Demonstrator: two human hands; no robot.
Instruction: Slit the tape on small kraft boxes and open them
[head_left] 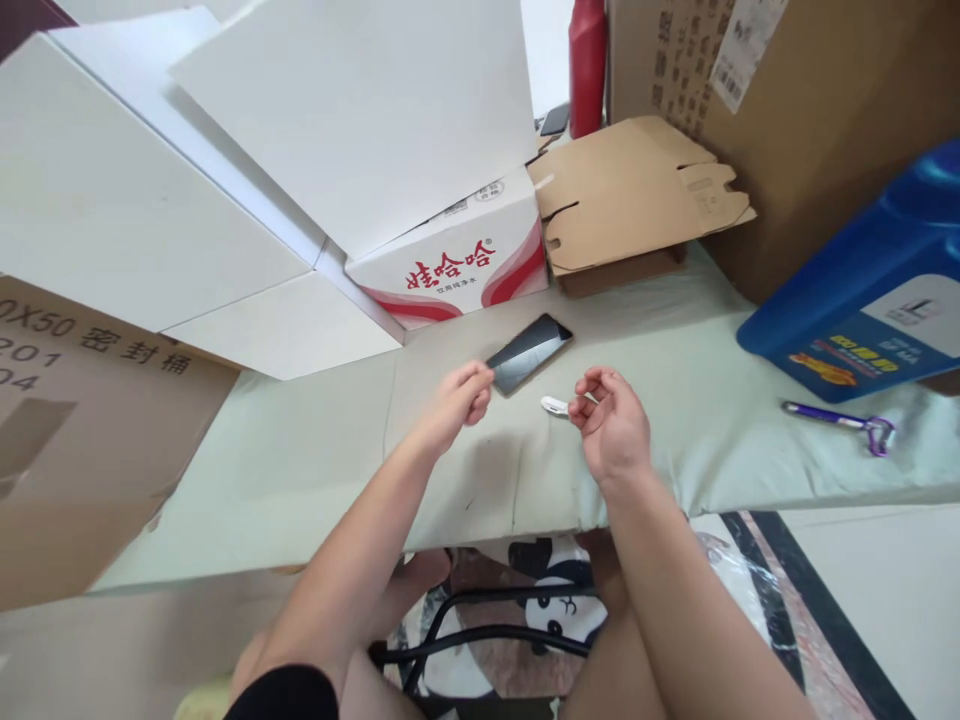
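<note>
My left hand is closed in a pinch, thumb against the curled fingers. Whether anything small is between them I cannot make out. It is beside the near left corner of a dark smartphone, which lies screen up on the pale green cloth. My right hand is loosely curled, palm turned inward, with gaps between the fingers and nothing visible in it. Just left of its fingertips is a small white oblong item, its right end partly covered by the fingers; its kind is unclear.
Behind the phone stand a white-and-red carton, white boxes and a brown cardboard piece. To the right are a blue jug and a purple-handled peeler. A large carton is at left, a red bottle behind.
</note>
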